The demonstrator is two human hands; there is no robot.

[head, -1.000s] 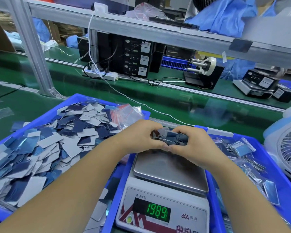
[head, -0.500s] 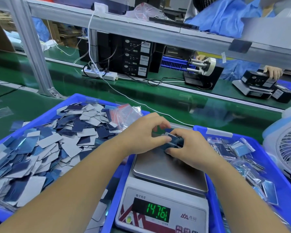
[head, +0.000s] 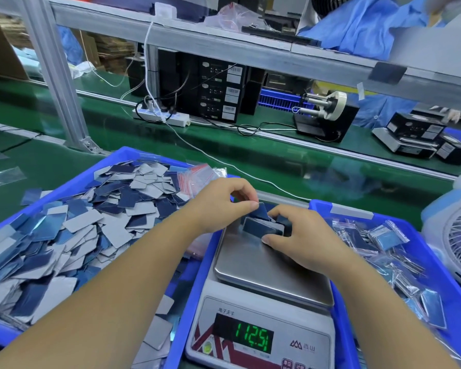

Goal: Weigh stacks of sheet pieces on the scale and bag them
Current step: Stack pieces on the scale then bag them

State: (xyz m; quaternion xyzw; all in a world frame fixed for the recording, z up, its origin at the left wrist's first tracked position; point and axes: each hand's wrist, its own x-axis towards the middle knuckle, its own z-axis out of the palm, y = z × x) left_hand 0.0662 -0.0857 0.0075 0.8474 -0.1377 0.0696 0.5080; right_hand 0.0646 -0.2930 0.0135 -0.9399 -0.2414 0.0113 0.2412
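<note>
On the scale (head: pixel 272 275) pan, both hands, left hand (head: pixel 224 206) and right hand (head: pixel 301 235), pinching the stack (head: pixel 261 227).

Both hands on a stack of sheet pieces (head: pixel 261 227) at the scale (head: pixel 264 265) pan's far edge: left hand (head: pixel 224 207) pinching one piece, right hand (head: pixel 304 235) gripping the stack.

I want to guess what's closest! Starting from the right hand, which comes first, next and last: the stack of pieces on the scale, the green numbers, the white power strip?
1. The stack of pieces: held by the right hand on the scale pan.
2. The green numbers: on the scale's front, nearer the camera.
3. The white power strip: far back on the green belt, to the left.
</note>
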